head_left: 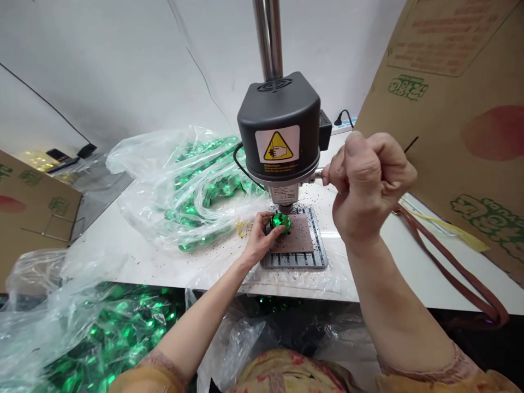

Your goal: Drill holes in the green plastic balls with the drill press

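My left hand (261, 236) grips a small shiny green mirror-faceted ball (280, 220) between thumb and fingers. The ball sits directly beneath the spindle of a black bench drill press (282, 120), over a brownish board (301, 234) on the slotted grey metal base (295, 261). Whether the bit touches the ball cannot be made out. To the right of the drill's head, my right hand (366, 183) is raised and closed around the feed lever (319, 173). A thin dark rod end sticks out past its knuckles.
A clear plastic bag (143, 164) of green balls lies left of the drill. Another bag of them (118, 327) is below the table's front edge. Cardboard boxes (450, 136) flank both sides. A brown strap (446, 262) hangs over the right edge. Dark shavings dot the white table (155, 267).
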Available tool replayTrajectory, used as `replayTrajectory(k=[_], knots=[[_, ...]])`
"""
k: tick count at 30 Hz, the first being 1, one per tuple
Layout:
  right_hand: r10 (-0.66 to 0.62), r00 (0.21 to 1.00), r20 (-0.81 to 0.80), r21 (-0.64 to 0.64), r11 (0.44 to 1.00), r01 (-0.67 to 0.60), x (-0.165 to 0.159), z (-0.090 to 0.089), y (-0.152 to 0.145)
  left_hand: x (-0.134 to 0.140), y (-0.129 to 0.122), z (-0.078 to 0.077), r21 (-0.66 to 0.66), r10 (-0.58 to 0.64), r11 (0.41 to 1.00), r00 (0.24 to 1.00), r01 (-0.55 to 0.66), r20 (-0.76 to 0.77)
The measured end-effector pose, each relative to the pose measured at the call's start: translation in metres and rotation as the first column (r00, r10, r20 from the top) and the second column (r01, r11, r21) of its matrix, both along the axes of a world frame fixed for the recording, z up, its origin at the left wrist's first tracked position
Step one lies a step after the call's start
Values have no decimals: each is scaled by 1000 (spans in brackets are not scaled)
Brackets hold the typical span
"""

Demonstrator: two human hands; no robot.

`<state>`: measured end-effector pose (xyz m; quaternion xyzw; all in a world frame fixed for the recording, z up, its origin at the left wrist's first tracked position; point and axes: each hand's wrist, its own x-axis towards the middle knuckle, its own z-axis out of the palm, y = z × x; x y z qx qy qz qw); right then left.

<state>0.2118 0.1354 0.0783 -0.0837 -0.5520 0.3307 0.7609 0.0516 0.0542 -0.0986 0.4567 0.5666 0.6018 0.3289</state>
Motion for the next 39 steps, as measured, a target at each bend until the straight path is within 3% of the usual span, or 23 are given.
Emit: replayTrajectory(k=[10,16,24,39], knots=[[61,998,-25,-48,997,-62,1,1,-2,9,-2,0,-37,-42,999,952,32,-303],[41,999,-13,-42,998,-42,2,-1,-1,14,-3,0,-2,-71,997,958,74,-277],[11,996,-91,117,993,0,-3,-18,-4,14,-4,-2,-1,-86,996,961,89,-264],[-35,992,-118,229,971,61,-3,-38,-1,14,-3,-4,10,-100,994,970,105,-223]])
